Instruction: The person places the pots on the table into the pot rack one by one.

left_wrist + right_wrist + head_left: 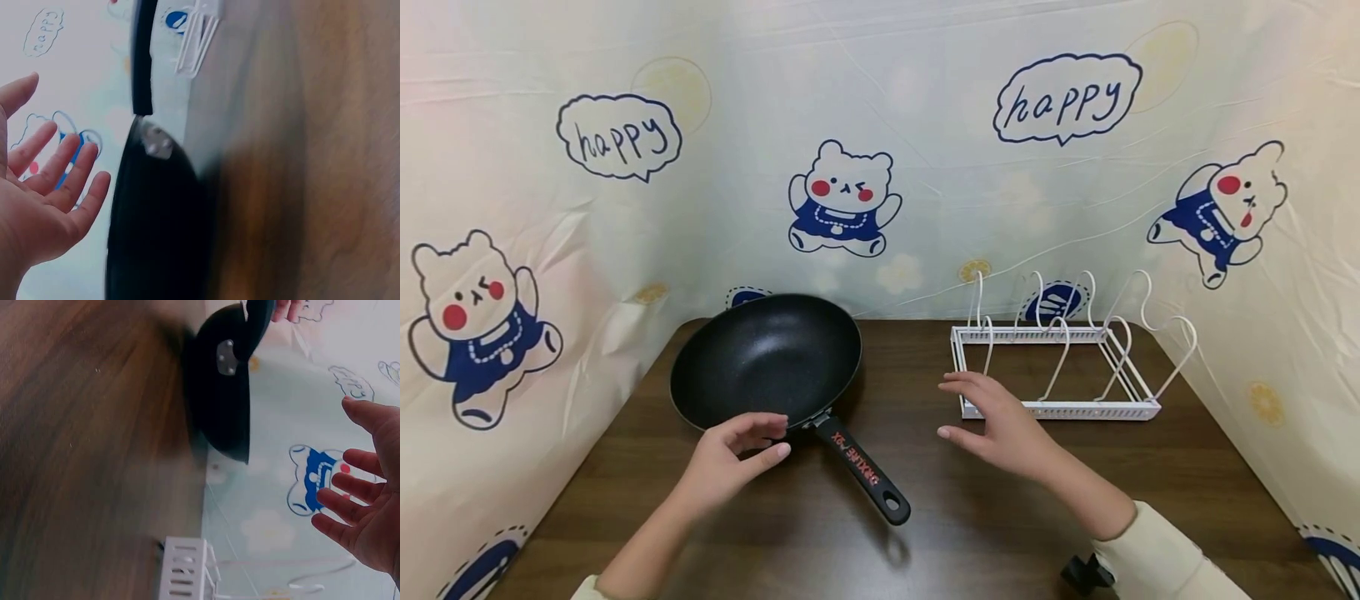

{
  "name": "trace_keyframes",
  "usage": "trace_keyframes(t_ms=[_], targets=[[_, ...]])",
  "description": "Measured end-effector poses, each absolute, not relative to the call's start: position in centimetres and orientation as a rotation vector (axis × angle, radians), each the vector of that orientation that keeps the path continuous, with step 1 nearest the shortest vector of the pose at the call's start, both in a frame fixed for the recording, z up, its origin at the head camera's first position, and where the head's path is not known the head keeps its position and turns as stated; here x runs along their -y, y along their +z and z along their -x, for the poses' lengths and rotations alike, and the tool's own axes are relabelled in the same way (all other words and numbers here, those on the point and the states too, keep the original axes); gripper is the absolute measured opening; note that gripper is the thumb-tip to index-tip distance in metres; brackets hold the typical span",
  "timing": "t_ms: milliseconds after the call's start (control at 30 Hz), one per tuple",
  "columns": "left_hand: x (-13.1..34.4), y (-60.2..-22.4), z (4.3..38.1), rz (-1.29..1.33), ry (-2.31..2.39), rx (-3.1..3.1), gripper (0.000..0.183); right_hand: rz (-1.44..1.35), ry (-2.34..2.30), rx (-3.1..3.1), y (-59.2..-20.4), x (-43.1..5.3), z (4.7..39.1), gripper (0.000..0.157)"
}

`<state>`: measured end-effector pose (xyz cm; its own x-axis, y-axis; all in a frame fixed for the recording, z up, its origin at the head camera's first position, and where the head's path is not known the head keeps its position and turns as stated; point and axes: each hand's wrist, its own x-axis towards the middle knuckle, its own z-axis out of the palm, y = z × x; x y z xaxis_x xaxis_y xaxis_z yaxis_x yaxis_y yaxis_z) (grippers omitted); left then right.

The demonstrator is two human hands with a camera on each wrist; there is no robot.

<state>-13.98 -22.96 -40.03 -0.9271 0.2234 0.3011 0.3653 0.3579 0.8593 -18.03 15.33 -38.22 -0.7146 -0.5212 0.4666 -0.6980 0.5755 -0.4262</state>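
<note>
A black frying pan [766,358] is seen on the brown wooden table [970,517], just ahead of the left hand [730,458]. That hand's fingers are loosely spread and nothing is held; its fingertips are placed at the near rim of the pan, beside the joint where the handle begins, though contact cannot be told for certain. In the left wrist view the fingers [59,172] are shown parted, with the pan's dark underside [156,231] close beside them. The pan's black handle [861,471] is laid between the two hands, pointing toward the person. The right hand [1000,425] is held open, fingers apart, gripping nothing. Just beyond its fingertips a white wire rack [1060,367] is stood on the table.
</note>
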Motion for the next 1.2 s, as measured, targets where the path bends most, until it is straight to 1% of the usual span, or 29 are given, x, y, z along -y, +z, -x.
trace_keyframes(t_ms=[200,333,500,633,833,967,1100,1200], targets=[[21.7,-41.5,13.9,0.555,-1.82,2.532,0.026,-1.079,0.933,2.531,-39.1,-14.1,18.3,0.046],[21.0,-42.5,13.8,0.544,-1.924,2.596,0.031,-1.134,0.986,2.525,-39.7,-13.4,18.5,0.044],[20.0,-43.6,13.9,0.358,-2.162,2.618,0.041,-1.162,1.127,2.585,-40.2,-12.5,18.5,0.041],[19.3,-44.3,14.5,0.184,-2.388,2.544,0.045,-1.167,1.236,2.676,-40.6,-11.9,18.4,0.039],[18.2,-45.2,15.5,0.02,-2.777,2.294,0.046,-1.273,1.446,2.851,-41.4,-10.8,18.5,0.038],[17.6,-45.8,15.9,-0.07,-3.051,1.989,0.037,-1.362,1.591,2.954,-42.1,-10.0,18.5,0.035],[17.0,-46.2,16.2,-0.074,-3.226,1.686,0.03,-1.37,1.841,2.955,-42.7,-9.4,18.4,0.032],[16.5,-46.2,16.4,-0.03,-3.27,1.548,0.034,-1.354,2.149,2.877,-43.4,-9.1,18.4,0.034]])
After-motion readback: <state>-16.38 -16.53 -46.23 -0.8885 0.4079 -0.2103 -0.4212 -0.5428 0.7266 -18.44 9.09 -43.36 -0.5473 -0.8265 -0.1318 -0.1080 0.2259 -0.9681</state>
